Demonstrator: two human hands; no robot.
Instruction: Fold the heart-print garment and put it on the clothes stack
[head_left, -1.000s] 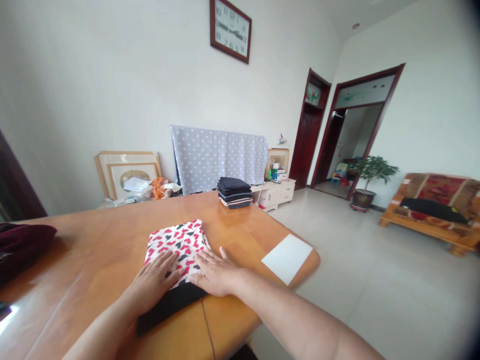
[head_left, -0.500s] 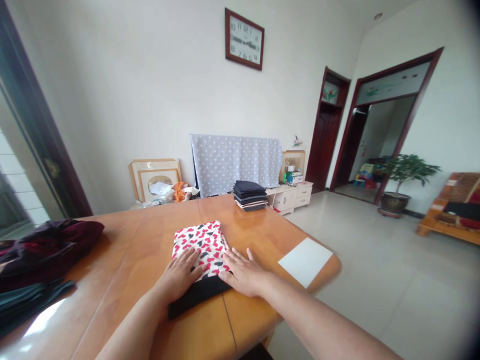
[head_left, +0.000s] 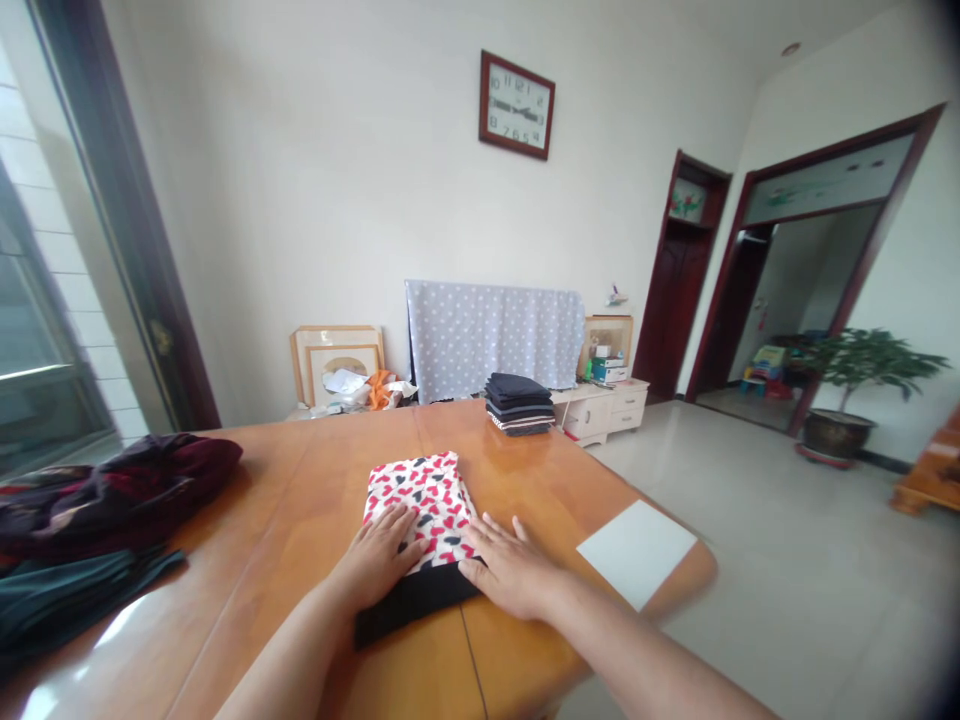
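item: folded cloth (head_left: 420, 490), white with red and black hearts, lying flat at lower centre of the frame on a wooden counter (head_left: 285, 500). long axis runs forward, away from the person, leaning slightly left at the far end. black band of fabric (head_left: 416, 607) along its near edge.

hands: both open, flat and palm down, fingers spread, holding nothing in a grip. left hand (head_left: 373, 558) rests on the print at the near left corner, more of it over the cloth. right hand (head_left: 510, 567) sits at the right edge, fingertips just on the cloth, most of it beside it.

also on the counter: white sheet (head_left: 636, 553) to the right, stack of folded dark clothes (head_left: 520, 405) at the far edge, dark red velvet heap (head_left: 112, 490) at left.
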